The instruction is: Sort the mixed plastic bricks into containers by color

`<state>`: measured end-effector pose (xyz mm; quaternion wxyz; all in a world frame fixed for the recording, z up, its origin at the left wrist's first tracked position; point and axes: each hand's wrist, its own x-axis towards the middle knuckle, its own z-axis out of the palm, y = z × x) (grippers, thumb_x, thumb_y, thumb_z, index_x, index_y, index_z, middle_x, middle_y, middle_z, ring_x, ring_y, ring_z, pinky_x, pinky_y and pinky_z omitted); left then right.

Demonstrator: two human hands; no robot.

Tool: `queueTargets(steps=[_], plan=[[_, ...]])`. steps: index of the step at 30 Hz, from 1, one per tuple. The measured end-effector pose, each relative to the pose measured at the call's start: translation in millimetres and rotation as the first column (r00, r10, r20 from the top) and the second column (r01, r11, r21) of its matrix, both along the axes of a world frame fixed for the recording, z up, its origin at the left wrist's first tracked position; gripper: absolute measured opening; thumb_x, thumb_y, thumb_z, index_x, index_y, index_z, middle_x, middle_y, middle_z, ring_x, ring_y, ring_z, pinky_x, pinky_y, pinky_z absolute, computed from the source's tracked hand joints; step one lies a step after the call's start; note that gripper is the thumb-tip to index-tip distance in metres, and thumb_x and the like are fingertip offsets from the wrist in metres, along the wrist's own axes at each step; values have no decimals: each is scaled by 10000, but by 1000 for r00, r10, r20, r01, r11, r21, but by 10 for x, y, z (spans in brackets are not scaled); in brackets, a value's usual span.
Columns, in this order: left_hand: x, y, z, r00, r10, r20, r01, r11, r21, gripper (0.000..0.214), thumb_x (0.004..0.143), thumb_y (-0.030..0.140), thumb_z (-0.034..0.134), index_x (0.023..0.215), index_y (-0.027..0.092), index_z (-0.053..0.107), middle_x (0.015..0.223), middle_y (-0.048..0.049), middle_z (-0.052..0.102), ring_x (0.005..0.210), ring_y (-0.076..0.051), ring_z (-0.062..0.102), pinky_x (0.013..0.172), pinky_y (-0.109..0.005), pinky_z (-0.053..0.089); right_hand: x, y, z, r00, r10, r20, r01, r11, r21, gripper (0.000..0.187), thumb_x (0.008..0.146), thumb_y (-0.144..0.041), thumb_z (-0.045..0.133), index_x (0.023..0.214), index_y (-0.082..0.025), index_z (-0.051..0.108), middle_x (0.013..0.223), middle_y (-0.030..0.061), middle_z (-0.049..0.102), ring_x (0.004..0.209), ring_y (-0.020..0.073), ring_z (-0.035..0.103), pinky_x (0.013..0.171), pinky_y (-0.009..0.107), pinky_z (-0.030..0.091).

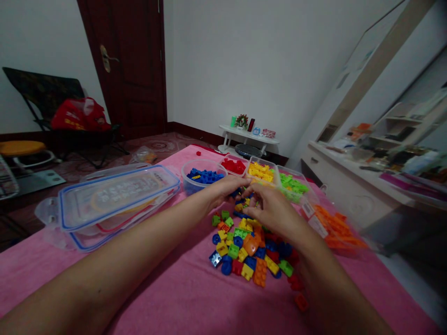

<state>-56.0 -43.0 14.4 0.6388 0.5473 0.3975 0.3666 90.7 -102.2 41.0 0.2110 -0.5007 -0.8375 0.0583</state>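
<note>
My left hand (228,187) reaches to the far end of a pile of mixed toy building blocks (242,246). Its thumb and fingers look apart, with blue blocks visible between them; the fingertips are partly hidden. Close beside it, my right hand (270,201) hovers over the same end, fingers curved and thumb spread away from them. I see no block held in either hand. Behind the hands stand a round tub of blue blocks (190,186), a container of red blocks (233,166), one of yellow blocks (261,172) and one of green blocks (293,184).
A clear box of orange blocks (337,230) stands to the right. Stacked plastic lids (120,197) lie at the left on the pink tablecloth (195,298). One red block (199,153) sits near the far edge. A white dresser (335,179) borders the right side.
</note>
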Motion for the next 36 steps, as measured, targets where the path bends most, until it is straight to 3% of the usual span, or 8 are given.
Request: queueTargets(steps=[5, 11, 14, 17, 20, 27, 33, 36], plan=[[22, -4, -45, 990, -69, -120, 93, 973, 212, 260, 734, 395, 581, 701, 137, 563, 514, 56, 433, 386, -33, 302, 386, -181, 194, -141, -183, -71, 924, 148, 352, -69, 971, -227, 224, 608, -287, 717, 830, -276, 693, 778, -17, 671, 679, 141, 556, 536, 238, 253], [-20, 73, -91, 960, -2, -280, 108, 925, 364, 285, 748, 400, 539, 657, 132, 575, 508, 43, 466, 415, -49, 357, 415, -186, 250, -140, -151, -73, 908, 135, 397, -49, 974, -221, 79, 644, -192, 616, 709, -219, 654, 688, -10, 639, 590, 110, 501, 505, 241, 212], [-58, 93, -152, 842, 54, -536, 261, 830, 493, 166, 692, 284, 585, 687, 135, 658, 564, 21, 561, 507, -68, 461, 476, -177, 309, 24, 8, -64, 954, 11, 300, 41, 986, -165, 105, 653, -202, 592, 747, -220, 637, 704, -19, 634, 590, 108, 500, 503, 231, 230], [-47, 32, -202, 653, 107, -750, 421, 772, 476, 88, 573, 227, 677, 650, 187, 693, 567, 15, 598, 570, -107, 528, 504, -181, 337, 160, 184, -142, 964, -169, 207, 178, 984, -29, 95, 680, -223, 576, 758, -197, 624, 717, 2, 629, 626, 122, 518, 528, 228, 263], [11, -59, -235, 547, 234, -804, 427, 748, 508, 156, 457, 218, 763, 584, 204, 675, 562, -23, 604, 630, -193, 585, 554, -229, 406, 196, 283, -283, 977, -125, 171, 134, 990, -40, 98, 675, -217, 588, 762, -198, 628, 714, -2, 623, 643, 127, 530, 547, 222, 287], [81, -100, -327, 675, 284, -681, 282, 754, 594, 173, 485, 148, 754, 615, 188, 646, 658, -96, 631, 805, -277, 629, 656, -279, 479, 95, 253, -409, 964, -92, 249, 105, 994, -40, 134, 653, -161, 592, 766, -221, 630, 711, -9, 627, 646, 129, 539, 535, 224, 270], [27, -127, -113, 604, 305, -736, 300, 768, 565, 85, 577, 166, 664, 583, 173, 579, 643, -81, 590, 788, -268, 609, 686, -312, 464, 251, 276, -184, 979, -192, 72, 190, 981, 40, 110, 659, -209, 584, 750, -205, 646, 678, -5, 634, 601, 131, 542, 537, 228, 322], [75, -156, 27, 791, 218, -572, 130, 853, 505, 64, 688, 213, 585, 676, 158, 555, 722, -67, 603, 706, -183, 577, 592, -245, 436, 361, 254, 16, 952, -263, -157, 287, 945, 155, 138, 673, -287, 608, 751, -179, 646, 674, 13, 640, 569, 134, 540, 533, 241, 361]])
